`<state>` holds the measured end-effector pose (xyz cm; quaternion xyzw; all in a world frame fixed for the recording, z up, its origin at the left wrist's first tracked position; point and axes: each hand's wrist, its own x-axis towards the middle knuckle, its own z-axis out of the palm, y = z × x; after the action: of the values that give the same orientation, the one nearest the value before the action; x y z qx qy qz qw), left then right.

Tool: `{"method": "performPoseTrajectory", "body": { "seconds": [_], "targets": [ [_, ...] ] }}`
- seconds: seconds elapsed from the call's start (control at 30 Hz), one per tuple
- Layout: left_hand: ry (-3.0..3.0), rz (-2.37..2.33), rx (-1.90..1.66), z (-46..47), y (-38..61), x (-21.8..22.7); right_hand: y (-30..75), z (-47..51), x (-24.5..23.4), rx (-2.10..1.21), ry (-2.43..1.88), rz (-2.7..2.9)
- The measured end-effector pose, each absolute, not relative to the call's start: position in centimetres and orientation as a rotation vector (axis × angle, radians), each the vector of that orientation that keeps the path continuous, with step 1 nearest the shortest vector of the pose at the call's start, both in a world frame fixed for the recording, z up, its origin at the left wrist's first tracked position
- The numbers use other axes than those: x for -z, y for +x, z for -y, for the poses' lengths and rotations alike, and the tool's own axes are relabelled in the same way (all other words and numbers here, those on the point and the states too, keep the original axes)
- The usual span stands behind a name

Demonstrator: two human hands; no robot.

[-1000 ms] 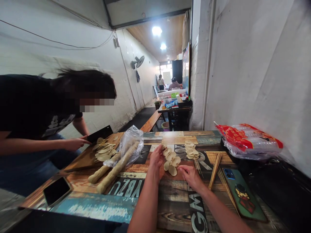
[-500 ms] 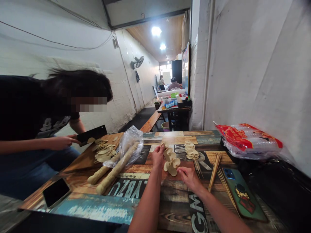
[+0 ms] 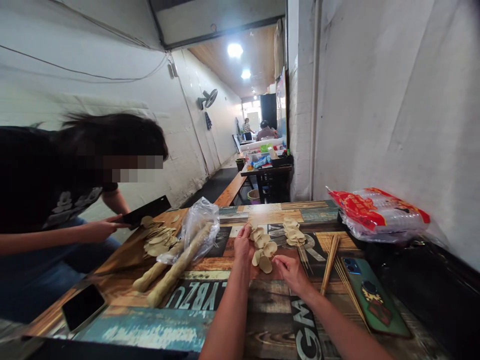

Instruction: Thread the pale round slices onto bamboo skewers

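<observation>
Judging by how things lie, the work is partway along. The left grip (image 3: 243,246) looks closed on the far end of a bunch of pale slices (image 3: 265,248), which overlap in a rough row between the two grips; whether they touch the tabletop (image 3: 268,300) beneath is hard to tell. The right grip (image 3: 290,274) has its thumb and fingers drawn together just beside the nearest slices, but I cannot tell whether it is closed on a stick or a slice edge. What seems done is a second bunch (image 3: 294,233) beyond the right grip, laid down with thin sticks poking out of its near end. Much looks left: to the right of the right grip lie bare sticks (image 3: 330,264) with no slices on them, near a green phone (image 3: 377,298). Well to the left of the left grip, a pile of loose slices (image 3: 159,241) waits on a cutting board (image 3: 122,246), and two uncut rolls (image 3: 184,265), partly under a plastic bag (image 3: 204,220), lie between that pile and the left grip. At the board, a co-worker's hand (image 3: 101,230) holds a dark blade (image 3: 148,212), so slicing also appears unfinished.
</observation>
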<state>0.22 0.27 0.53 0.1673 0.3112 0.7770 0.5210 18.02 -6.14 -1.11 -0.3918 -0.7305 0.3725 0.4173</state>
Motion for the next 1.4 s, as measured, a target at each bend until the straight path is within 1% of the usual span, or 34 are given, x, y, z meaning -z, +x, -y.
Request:
{"method": "performPoseTrajectory", "body": {
  "seconds": [0.4,0.63,0.8,1.0,1.4],
  "targets": [
    [0.474,-0.897,-1.842,0.0,-0.6,-0.5,18.4,6.1,1.1,-0.918,-1.053,1.917],
    [0.436,-0.858,-1.813,0.1,-0.5,-0.3,18.6,6.6,0.9,-0.787,-1.096,2.135],
    [0.485,-0.870,-1.740,0.3,-0.1,-0.4,18.6,6.6,0.7,-0.660,-1.221,2.100],
    [0.511,-0.911,-1.662,0.1,-0.5,-0.1,18.7,6.9,0.6,-0.586,-1.196,2.109],
    [0.508,-1.039,-1.760,0.1,-0.5,0.1,18.7,6.9,0.3,-0.566,-1.236,2.149]
  ]
}}
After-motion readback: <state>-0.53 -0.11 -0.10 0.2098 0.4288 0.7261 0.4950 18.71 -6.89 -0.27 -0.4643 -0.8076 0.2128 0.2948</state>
